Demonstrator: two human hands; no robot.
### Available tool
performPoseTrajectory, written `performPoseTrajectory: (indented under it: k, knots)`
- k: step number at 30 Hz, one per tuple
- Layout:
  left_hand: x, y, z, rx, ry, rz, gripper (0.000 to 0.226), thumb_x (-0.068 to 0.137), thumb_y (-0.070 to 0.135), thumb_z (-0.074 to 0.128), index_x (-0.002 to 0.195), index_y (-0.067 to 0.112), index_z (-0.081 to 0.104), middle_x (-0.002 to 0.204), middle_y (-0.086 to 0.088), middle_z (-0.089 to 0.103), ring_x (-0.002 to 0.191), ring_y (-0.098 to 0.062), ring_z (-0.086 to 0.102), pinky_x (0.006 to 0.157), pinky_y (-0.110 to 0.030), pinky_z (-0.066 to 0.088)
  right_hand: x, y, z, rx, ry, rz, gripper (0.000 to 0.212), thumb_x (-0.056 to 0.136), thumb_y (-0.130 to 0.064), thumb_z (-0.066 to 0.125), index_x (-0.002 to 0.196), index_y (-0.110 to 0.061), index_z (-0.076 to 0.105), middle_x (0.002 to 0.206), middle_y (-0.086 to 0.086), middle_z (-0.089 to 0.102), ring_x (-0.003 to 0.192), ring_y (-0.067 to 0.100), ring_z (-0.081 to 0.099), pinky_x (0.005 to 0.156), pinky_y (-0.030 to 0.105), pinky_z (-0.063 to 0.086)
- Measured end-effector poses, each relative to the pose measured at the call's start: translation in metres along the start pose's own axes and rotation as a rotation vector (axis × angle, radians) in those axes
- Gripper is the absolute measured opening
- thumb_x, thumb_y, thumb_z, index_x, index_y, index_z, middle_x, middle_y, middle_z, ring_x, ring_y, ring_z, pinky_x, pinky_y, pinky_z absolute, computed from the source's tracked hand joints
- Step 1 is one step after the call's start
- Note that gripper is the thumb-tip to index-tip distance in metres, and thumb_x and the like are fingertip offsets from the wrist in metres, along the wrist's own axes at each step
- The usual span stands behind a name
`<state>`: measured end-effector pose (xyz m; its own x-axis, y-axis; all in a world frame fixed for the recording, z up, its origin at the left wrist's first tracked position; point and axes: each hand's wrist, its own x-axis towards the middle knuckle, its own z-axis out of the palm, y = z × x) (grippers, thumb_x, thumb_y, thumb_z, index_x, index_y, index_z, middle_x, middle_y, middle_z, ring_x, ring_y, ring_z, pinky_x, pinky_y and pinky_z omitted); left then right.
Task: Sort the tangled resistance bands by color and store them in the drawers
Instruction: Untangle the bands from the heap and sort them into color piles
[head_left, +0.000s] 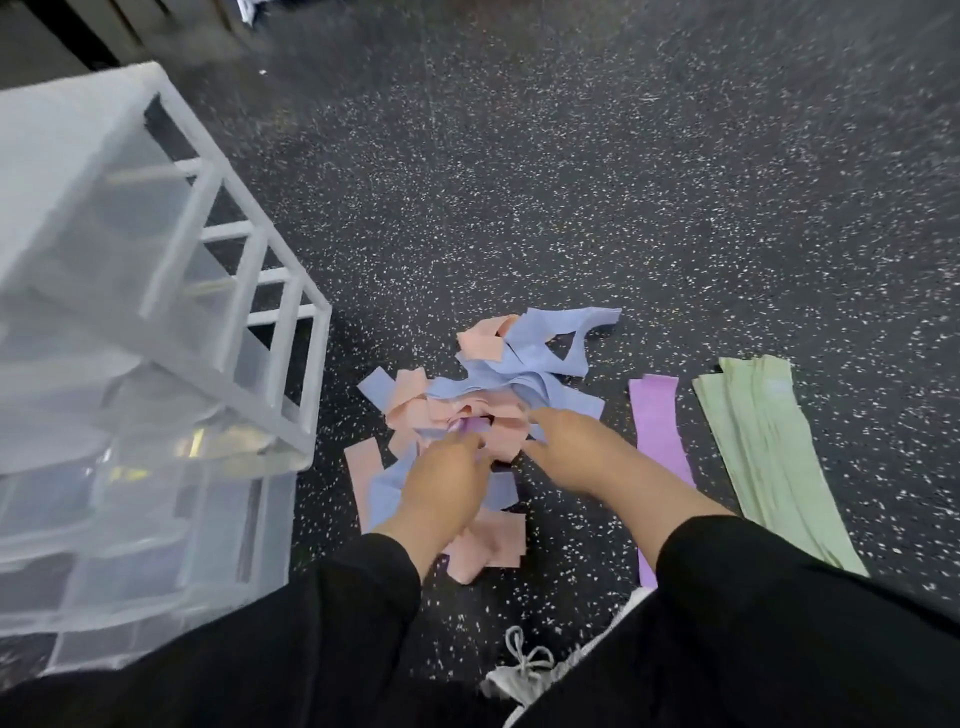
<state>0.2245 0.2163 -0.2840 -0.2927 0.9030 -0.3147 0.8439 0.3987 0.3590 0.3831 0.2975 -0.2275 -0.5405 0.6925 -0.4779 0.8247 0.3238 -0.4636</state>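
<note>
The clear drawer unit (130, 389) stands at far left on the floor. Beside it, the left hand (441, 483) and right hand (576, 457) dig into the tangled pink-and-blue bands (498, 384); whether their fingers pinch anything I cannot tell. The bands look soft, light and stretchy; take a loose end. Rightward lie one purple band (657, 421) and stacked green bands (763, 447).

Tangle (483, 410) pink, periwinkle blue; purple band (658, 421); green bands (763, 447); black white-speckled floor (519, 208); translucent white drawers (130, 364).
</note>
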Motion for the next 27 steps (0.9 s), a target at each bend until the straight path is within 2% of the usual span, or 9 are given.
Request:
performPoseTrajectory:
  k: [3,6,9,12,15,19,23,25,27]
  knots:
    - [-0.011,-0.035,0.000,0.136,-0.028,0.010,0.031,0.103,0.026,0.044,0.123,0.012,0.063,0.128,-0.011,0.061,0.115,-0.033,0.058,0.089,-0.039,0.046,0.010,-0.004,0.018,-0.087,-0.100,0.020,0.040,0.105,-0.027,0.043,0.144,-0.019,0.043,0.138,0.012,0.057,0.118,0.033,0.058,0.088,0.037,0.046]
    - [-0.020,-0.057,0.003,0.200,0.006,0.080,0.048,0.097,0.034,0.033,0.131,0.017,0.063,0.130,-0.003,0.061,0.122,-0.027,0.057,0.093,-0.039,0.047,0.019,-0.008,0.033,-0.094,-0.186,0.052,0.045,0.106,-0.032,0.041,0.148,-0.014,0.040,0.146,0.013,0.051,0.129,0.033,0.052,0.101,0.037,0.044]
    - [-0.021,-0.062,0.009,0.225,0.011,0.116,0.044,0.097,0.031,0.042,0.136,0.021,0.058,0.136,0.000,0.058,0.128,-0.024,0.053,0.101,-0.042,0.042,0.027,-0.009,0.045,-0.078,-0.241,0.050,0.049,0.106,-0.030,0.043,0.152,-0.017,0.035,0.151,0.012,0.047,0.132,0.033,0.050,0.106,0.039,0.043]
    - [-0.018,-0.058,0.016,0.220,-0.010,0.138,0.039,0.097,0.028,0.046,0.133,0.019,0.056,0.144,-0.003,0.052,0.135,-0.025,0.047,0.108,-0.042,0.035,0.035,-0.006,0.045,-0.074,-0.258,0.063,0.053,0.106,-0.029,0.043,0.156,-0.016,0.028,0.156,0.011,0.041,0.138,0.031,0.045,0.109,0.035,0.040]
    - [-0.014,-0.058,0.021,0.215,-0.038,0.150,0.040,0.102,0.034,0.045,0.138,0.020,0.053,0.152,-0.002,0.047,0.141,-0.024,0.041,0.112,-0.043,0.029,0.043,-0.002,0.041,-0.068,-0.254,0.084,0.057,0.107,-0.034,0.041,0.159,-0.018,0.023,0.160,0.009,0.038,0.141,0.030,0.042,0.109,0.032,0.036]
    - [-0.004,-0.061,0.021,0.182,0.023,0.156,0.035,0.104,0.029,0.042,0.134,0.019,0.057,0.151,-0.001,0.048,0.138,-0.024,0.046,0.109,-0.041,0.033,0.048,-0.002,0.045,-0.005,-0.236,0.059,0.048,0.106,-0.030,0.044,0.153,-0.019,0.035,0.150,0.011,0.049,0.131,0.031,0.051,0.104,0.034,0.040]
    - [0.016,-0.057,0.017,0.154,0.036,0.097,0.049,0.104,0.019,0.041,0.153,0.022,0.040,0.162,-0.005,0.035,0.145,-0.027,0.039,0.112,-0.044,0.031,0.054,-0.005,0.054,0.023,-0.228,0.046,0.044,0.107,-0.025,0.043,0.150,-0.017,0.038,0.146,0.013,0.051,0.126,0.032,0.054,0.104,0.037,0.042]
    - [0.030,-0.057,0.017,0.162,-0.031,0.063,0.052,0.104,0.019,0.040,0.156,0.023,0.035,0.158,-0.004,0.042,0.139,-0.029,0.044,0.108,-0.045,0.034,0.057,-0.004,0.056,0.008,-0.248,0.045,0.044,0.107,-0.025,0.043,0.150,-0.017,0.038,0.147,0.013,0.051,0.127,0.033,0.053,0.105,0.038,0.042]
    - [0.042,-0.058,0.018,0.179,-0.024,0.068,0.047,0.104,0.023,0.040,0.151,0.024,0.042,0.147,-0.002,0.051,0.130,-0.030,0.051,0.101,-0.044,0.039,0.059,-0.003,0.057,-0.008,-0.262,0.054,0.044,0.107,-0.025,0.043,0.149,-0.016,0.038,0.145,0.013,0.052,0.126,0.033,0.053,0.105,0.038,0.042]
